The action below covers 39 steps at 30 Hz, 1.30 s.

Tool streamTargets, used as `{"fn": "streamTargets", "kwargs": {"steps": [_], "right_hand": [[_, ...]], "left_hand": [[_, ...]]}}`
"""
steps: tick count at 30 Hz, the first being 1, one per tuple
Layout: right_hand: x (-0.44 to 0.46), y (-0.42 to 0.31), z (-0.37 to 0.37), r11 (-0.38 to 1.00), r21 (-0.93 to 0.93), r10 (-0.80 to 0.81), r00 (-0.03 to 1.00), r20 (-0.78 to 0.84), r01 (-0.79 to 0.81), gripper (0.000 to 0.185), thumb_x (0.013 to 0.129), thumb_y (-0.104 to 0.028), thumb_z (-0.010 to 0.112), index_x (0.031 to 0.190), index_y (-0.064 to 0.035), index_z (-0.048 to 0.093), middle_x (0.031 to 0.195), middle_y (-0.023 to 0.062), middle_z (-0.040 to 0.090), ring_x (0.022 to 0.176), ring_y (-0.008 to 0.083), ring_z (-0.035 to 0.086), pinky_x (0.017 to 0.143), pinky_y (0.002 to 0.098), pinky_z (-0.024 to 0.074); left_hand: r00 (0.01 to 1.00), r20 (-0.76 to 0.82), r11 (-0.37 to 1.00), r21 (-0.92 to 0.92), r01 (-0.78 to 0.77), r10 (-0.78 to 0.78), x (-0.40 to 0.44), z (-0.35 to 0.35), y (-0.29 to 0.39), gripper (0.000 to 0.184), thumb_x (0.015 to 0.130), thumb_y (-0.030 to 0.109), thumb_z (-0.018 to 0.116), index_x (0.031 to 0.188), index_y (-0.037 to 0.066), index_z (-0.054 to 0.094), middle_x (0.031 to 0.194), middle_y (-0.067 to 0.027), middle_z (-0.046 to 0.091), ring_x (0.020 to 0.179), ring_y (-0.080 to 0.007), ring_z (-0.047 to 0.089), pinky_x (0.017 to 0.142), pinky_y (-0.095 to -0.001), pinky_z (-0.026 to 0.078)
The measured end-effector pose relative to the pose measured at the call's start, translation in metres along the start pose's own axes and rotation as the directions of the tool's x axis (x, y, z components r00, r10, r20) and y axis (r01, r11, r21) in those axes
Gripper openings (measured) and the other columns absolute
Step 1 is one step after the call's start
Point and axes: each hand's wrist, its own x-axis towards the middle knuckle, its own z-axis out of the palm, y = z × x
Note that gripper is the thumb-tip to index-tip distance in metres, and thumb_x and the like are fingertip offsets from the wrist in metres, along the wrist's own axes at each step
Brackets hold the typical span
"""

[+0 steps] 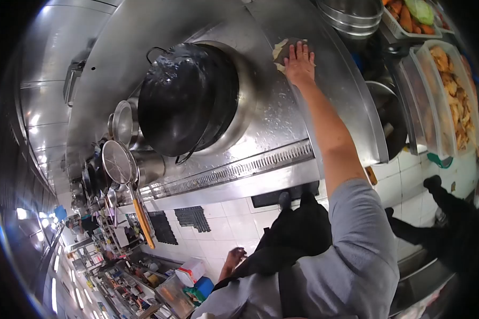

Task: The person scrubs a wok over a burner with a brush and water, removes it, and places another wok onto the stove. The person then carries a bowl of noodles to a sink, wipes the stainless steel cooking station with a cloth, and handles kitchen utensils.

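My right hand [300, 68] lies with its fingers stretched out on a crumpled brown-grey cloth [280, 52] with pale edges, pressing it to the steel counter [330, 80]. The palm side is hidden. Low beside my body hangs my left hand [236, 259], its fingers loosely bent and no object visible in it. Left of the cloth, a large black wok [186, 101] with loop handles sits on the round steel burner surround; its near rim shines wet.
A slotted drain [239, 167] runs along the counter's front edge. A wooden-handled strainer [118, 162] and pots stand at left. On the right are a steel pot [386, 117], a plastic tub of brown food [452, 95] and a vegetable basket [410, 24]. Another person's dark legs [436, 212] are nearby.
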Motion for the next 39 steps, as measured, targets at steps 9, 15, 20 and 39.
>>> {"fn": "streamTargets", "kwargs": {"steps": [9, 15, 20, 39], "right_hand": [[-0.158, 0.077, -0.059, 0.945, -0.15, 0.277, 0.954, -0.112, -0.292, 0.062, 0.098, -0.041, 0.036, 0.149, -0.0074, 0.026, 0.157, 0.0164, 0.016, 0.144, 0.0343, 0.017, 0.115, 0.0522, 0.0141], [-0.285, 0.105, -0.124, 0.904, -0.221, 0.376, 0.927, 0.001, -0.366, 0.051, 0.091, -0.022, 0.054, 0.138, -0.006, 0.041, 0.146, 0.0211, 0.032, 0.13, 0.0398, 0.037, 0.104, 0.0466, 0.0372], [-0.313, 0.138, -0.156, 0.826, 0.316, 0.458, 0.883, 0.104, -0.466, 0.035, 0.086, -0.009, 0.054, 0.121, -0.0048, 0.057, 0.117, 0.0248, 0.056, 0.098, 0.0395, 0.06, 0.083, 0.0442, 0.0504], [-0.107, 0.044, -0.064, 0.991, 0.036, -0.132, 0.981, 0.14, 0.128, 0.075, 0.094, -0.052, 0.043, 0.149, -0.0047, 0.025, 0.158, 0.0186, 0.011, 0.146, 0.0339, 0.009, 0.117, 0.0488, 0.0103]], "left_hand": [[1.0, 0.02, 0.948, -0.317, 0.011, -0.005, 0.075, -0.035, 0.0, 0.031, 0.092, 0.022, 0.057, 0.118, 0.005, 0.056, 0.099, -0.0096, 0.069, 0.084, -0.0198, 0.069, 0.065, -0.032, 0.048], [0.991, 0.089, 0.992, -0.088, -0.091, 0.099, 0.121, -0.056, -0.038, 0.02, 0.093, 0.017, 0.054, 0.108, 0.006, 0.058, 0.089, -0.0109, 0.068, 0.073, -0.0214, 0.068, 0.054, -0.0327, 0.047], [0.953, 0.113, 0.96, -0.014, -0.28, 0.28, 0.154, -0.083, -0.069, 0.015, 0.095, 0.016, 0.051, 0.103, 0.005, 0.058, 0.084, -0.0101, 0.066, 0.071, -0.0215, 0.068, 0.052, -0.0307, 0.047], [0.996, -0.003, 0.953, -0.291, 0.082, -0.086, 0.104, -0.068, 0.036, 0.027, 0.091, 0.02, 0.059, 0.114, 0.005, 0.058, 0.09, -0.0086, 0.069, 0.077, -0.0192, 0.069, 0.057, -0.0279, 0.048]]}}
